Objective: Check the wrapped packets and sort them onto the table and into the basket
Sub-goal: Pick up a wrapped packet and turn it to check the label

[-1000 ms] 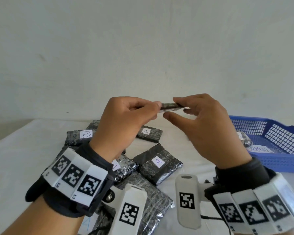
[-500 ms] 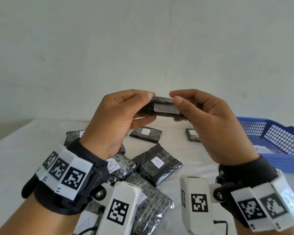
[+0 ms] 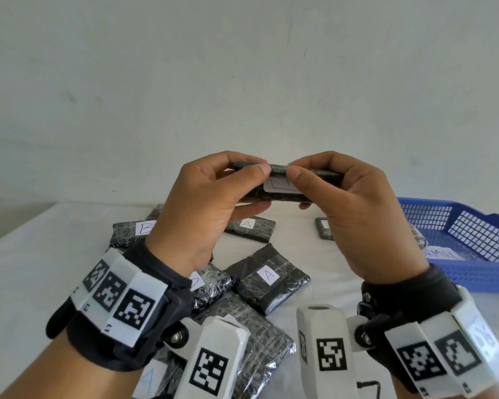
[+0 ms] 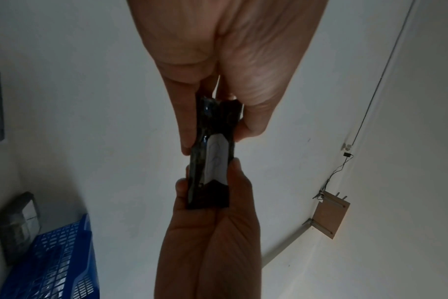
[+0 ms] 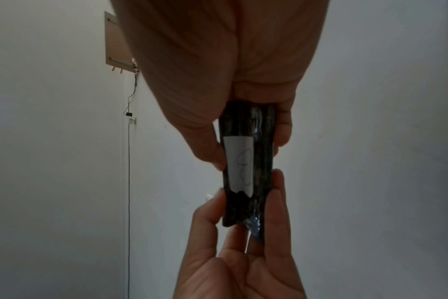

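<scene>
Held packet (image 3: 285,182) lifted clear of the table (image 3: 35,272), above its middle, gripped at both ends; left hand (image 3: 202,208) pinching the left end, thumb on the near face, fingers curled behind; right hand (image 3: 355,214) clamped likewise on the right end, thumb tip touching the white label (image 3: 277,185).
Changed since one second ago: then edge-on between the fingertips, a thin dark strip only; half a second ago rolled so the labelled face came toward the head camera; now raised a little more, face tilted up, both thumbs close together at the top edge.
Label letter partly covered by the thumbs in the head view; reads like a B in the right wrist view (image 5: 239,163), not certain.
Judged: checking step near its end; destination not yet chosen.
Elsewhere: loose packets spread from the table's middle to its near edge, one marked B (image 3: 133,228), two marked A (image 3: 249,226) (image 3: 268,276); blue basket (image 3: 470,228) at the right edge, holding a paper slip and what looks like a packet.
</scene>
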Tool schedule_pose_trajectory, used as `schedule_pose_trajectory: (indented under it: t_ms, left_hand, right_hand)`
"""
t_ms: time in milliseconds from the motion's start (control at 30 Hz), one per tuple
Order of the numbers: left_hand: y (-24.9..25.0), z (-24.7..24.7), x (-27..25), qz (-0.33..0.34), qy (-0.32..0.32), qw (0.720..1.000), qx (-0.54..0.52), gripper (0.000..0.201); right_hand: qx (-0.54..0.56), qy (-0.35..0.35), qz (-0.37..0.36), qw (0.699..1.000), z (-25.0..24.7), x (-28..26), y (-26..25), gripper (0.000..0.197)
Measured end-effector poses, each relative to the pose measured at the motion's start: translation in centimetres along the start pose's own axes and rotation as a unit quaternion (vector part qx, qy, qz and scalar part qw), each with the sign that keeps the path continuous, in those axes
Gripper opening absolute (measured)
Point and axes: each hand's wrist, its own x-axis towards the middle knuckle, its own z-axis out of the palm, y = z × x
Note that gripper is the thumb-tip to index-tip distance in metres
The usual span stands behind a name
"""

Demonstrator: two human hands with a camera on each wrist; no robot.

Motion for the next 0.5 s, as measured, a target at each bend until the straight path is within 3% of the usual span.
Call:
schedule_pose_trajectory:
  t_ms: [67,233,500]
  left_hand:
    - [-0.3,0.4,-0.1,-0.003,0.013,1.000,-0.002,0.008]
    - [-0.5,0.9,-0.4,0.015,0.004,1.000,0.024,0.024]
    - [-0.6,1.2,-0.4,-0.024,0.011,1.000,0.009,0.010]
  right_hand:
    - [0.009,0.001,0.004,1.000,0.1,0.0,0.0,0.006]
    - [0.031,-0.003,0.019,0.999,0.2,-0.1,0.1,0.010]
    - [0.016,-0.022,0.021,0.999,0.2,0.0,0.0,0.013]
